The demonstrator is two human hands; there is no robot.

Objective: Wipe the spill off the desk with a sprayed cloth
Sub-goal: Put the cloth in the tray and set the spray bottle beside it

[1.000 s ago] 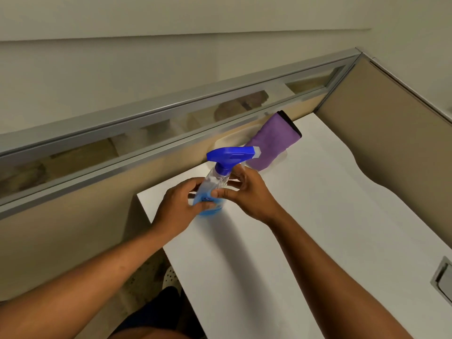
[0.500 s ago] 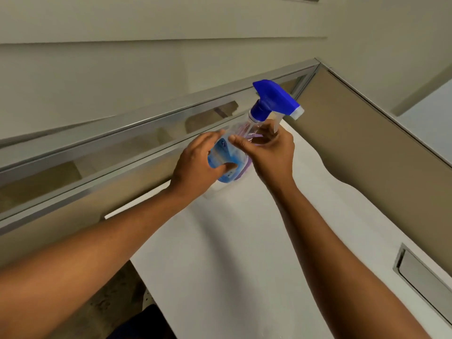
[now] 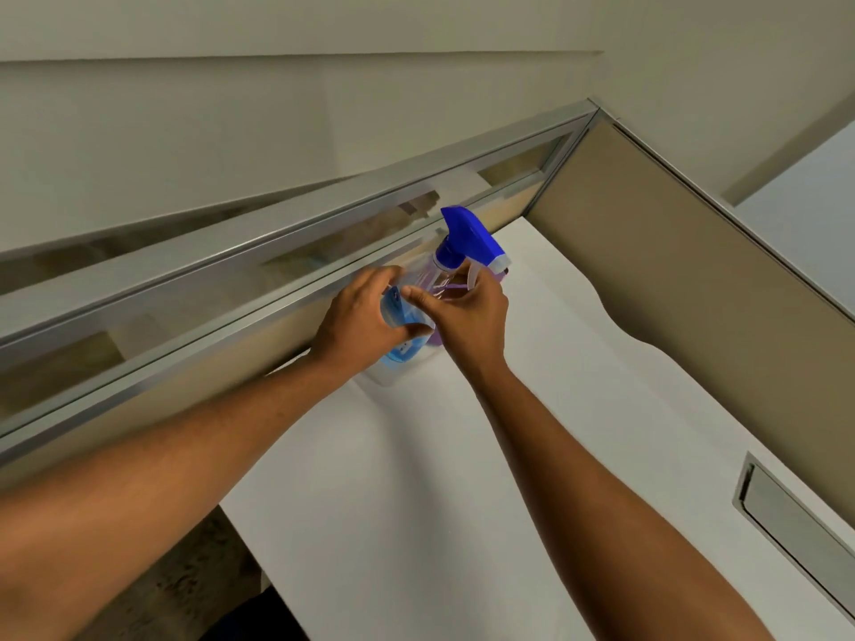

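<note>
The spray bottle (image 3: 418,312) is being held tilted above the desk (image 3: 462,478), left hand (image 3: 365,323) wrapping its base and right hand (image 3: 467,316) closing round its neck, apparently to aim the nozzle at the mostly hidden purple cloth (image 3: 503,272).

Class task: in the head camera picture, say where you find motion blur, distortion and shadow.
Head view: the partition rail is smeared by motion blur; the wide lens bows the desk edge; soft shadow lies beneath the spray bottle held by left hand and right hand.

Both hands (image 3: 365,316) (image 3: 467,321) curled closed (arms outstretched).
</note>
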